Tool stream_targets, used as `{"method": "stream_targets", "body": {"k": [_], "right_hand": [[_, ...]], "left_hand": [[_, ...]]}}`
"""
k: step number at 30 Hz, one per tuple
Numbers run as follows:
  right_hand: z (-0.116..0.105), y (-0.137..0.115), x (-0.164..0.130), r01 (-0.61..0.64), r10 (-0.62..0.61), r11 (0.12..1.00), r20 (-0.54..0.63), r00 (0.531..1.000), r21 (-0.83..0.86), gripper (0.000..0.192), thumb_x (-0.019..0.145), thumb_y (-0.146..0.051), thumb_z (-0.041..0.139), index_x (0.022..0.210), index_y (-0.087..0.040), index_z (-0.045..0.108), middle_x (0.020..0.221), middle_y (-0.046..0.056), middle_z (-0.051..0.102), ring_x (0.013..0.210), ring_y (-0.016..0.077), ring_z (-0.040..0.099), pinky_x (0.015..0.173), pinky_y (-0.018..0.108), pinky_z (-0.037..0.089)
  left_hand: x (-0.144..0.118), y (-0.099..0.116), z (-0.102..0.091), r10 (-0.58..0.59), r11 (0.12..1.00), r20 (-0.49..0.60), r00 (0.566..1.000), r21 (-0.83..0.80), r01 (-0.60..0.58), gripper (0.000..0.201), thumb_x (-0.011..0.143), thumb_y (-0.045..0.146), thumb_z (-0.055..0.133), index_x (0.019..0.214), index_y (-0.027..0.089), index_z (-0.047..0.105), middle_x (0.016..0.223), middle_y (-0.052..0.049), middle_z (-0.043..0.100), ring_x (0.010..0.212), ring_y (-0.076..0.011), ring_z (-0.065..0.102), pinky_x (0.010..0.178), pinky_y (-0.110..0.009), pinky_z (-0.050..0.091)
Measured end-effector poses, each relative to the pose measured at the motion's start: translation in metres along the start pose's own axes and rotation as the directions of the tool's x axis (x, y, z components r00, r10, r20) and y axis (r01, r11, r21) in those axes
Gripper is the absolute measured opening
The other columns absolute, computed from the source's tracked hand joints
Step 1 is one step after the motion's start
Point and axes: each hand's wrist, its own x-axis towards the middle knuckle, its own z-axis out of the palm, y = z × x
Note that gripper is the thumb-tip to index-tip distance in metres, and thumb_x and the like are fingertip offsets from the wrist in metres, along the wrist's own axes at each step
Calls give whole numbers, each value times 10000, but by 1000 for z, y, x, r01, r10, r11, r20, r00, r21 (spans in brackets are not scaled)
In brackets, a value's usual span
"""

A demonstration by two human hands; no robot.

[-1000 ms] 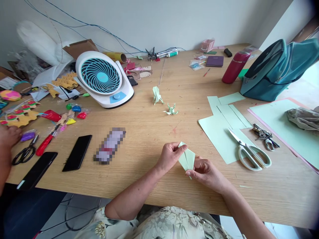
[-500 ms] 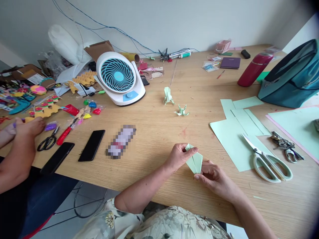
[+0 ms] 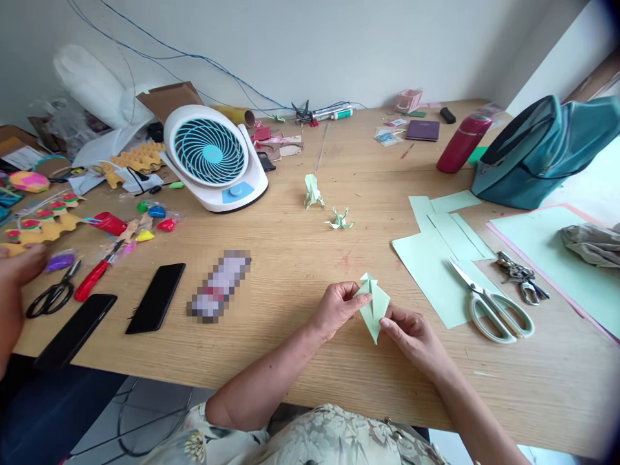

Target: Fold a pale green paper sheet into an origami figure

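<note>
A pale green folded paper piece (image 3: 372,305) is held just above the wooden table (image 3: 290,258) near its front edge. My left hand (image 3: 336,309) pinches its upper left side, thumb and forefinger on the fold. My right hand (image 3: 411,332) grips its lower right edge, fingers curled. Two finished green paper figures (image 3: 312,190) (image 3: 339,219) stand farther back on the table.
Green paper sheets (image 3: 436,258), grey scissors (image 3: 494,303) and keys (image 3: 523,278) lie to the right, with a teal bag (image 3: 542,152) and red bottle (image 3: 458,142) behind. A white fan (image 3: 213,158), two black phones (image 3: 155,297) and craft clutter sit left. Another person's hand (image 3: 19,268) rests at far left.
The folded paper has been turned and opened slightly between my hands, its point now facing down. The view swung left, then back. The other person's hand stays by the black scissors.
</note>
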Motion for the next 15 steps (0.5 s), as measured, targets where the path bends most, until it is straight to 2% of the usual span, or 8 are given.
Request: {"method": "stream_targets", "body": {"k": [3, 7, 9, 15], "right_hand": [[-1, 1, 3, -29, 38, 995, -105, 994, 92, 502, 860, -625, 603, 619, -193, 516, 611, -7, 484, 596, 134, 417, 580, 276, 337], [-2, 3, 5, -38, 60, 991, -173, 983, 128, 514, 819, -645, 651, 609, -197, 509, 596, -7, 484, 587, 128, 400, 568, 274, 328], [-2, 4, 5, -37, 64, 989, -195, 979, 140, 518, 805, -653, 664, 610, -199, 508, 597, -7, 484, 589, 126, 397, 567, 272, 330], [-3, 2, 5, -49, 84, 983, -196, 977, 175, 518, 818, -658, 644, 608, -199, 527, 605, 1, 506, 595, 135, 436, 581, 272, 362]], "left_hand": [[-1, -1, 0, 0, 999, 48, 999, 51, -3, 542, 723, 596, 765, 633, 170, 443, 582, 79, 382, 488, -35, 301, 455, -199, 227], [-3, -3, 1, -35, 990, 80, 996, 141, 23, 510, 720, 613, 764, 696, 152, 546, 594, 55, 463, 498, -52, 372, 458, -204, 256], [-4, -5, 2, -53, 988, 93, 994, 150, 39, 499, 692, 589, 796, 710, 141, 576, 607, 42, 501, 505, -54, 389, 463, -204, 265], [-4, -5, 3, -136, 984, 69, 988, 123, 127, 517, 653, 586, 817, 683, 144, 550, 589, 54, 487, 494, -48, 402, 448, -190, 301]]}}
